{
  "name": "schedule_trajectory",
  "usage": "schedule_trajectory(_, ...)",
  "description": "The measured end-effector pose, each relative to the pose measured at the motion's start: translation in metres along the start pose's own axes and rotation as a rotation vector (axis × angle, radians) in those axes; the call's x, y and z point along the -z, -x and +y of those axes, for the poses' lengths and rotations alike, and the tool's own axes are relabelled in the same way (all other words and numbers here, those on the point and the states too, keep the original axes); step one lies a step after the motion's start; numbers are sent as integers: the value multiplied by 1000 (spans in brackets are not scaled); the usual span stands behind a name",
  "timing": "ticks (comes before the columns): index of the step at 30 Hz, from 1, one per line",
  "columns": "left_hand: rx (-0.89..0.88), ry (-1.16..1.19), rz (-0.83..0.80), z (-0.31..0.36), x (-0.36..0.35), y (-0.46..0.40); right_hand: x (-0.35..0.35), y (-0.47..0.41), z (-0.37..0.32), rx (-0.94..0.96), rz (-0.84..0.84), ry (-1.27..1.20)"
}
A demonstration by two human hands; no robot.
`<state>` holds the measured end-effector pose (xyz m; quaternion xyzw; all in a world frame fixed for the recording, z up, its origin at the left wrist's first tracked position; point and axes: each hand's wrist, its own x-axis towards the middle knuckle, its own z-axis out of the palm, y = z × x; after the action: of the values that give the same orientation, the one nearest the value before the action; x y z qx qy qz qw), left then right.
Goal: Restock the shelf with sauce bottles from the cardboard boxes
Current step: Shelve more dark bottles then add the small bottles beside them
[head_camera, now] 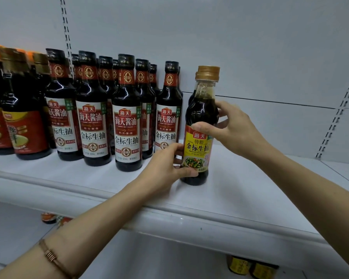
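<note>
While the left hand [165, 164] steadies its base, the right hand [228, 127] grips the gold-capped bottle [199, 146] upright on the shelf [250, 198], label facing near.

A single head-worn camera looks forward and slightly down onto a white shelf [240, 198] from close range, with both forearms reaching in from the bottom edge. The wide lens bends the shelf's front lip and the slotted uprights [66, 33] on the back wall. Lower shelves [169, 256] show only at the bottom, too dim to read, perhaps holding jars.
</note>
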<state>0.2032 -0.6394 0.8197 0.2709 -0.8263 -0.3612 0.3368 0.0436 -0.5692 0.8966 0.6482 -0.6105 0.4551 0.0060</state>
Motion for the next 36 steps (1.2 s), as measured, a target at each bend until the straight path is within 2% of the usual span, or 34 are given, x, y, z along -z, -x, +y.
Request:
schedule_trajectory(10, -40, -104, 32, -1, -2, 2, -15, 5, 10, -37, 91, -26)
schedule_trajectory(12, -9, -198, 22, 2, 0, 5, -15, 8, 7, -58, 119, -44)
schedule_trajectory(15, 20, -484, 84, 4, 7, 18, -16, 20, -5, -102, 179, -31)
schedule_trajectory(18, -85, -501, 201, 5, 22, 39, -21, 45, -27, -91, 199, -13)
schedule_trajectory(27, -92, -312, 289, -15, 106, 166, -89, 96, -151, -57, -63, -139)
schedule_trajectory(36, 129, -349, 354, -64, 239, 340, -231, 123, -302, 69, -389, -327)
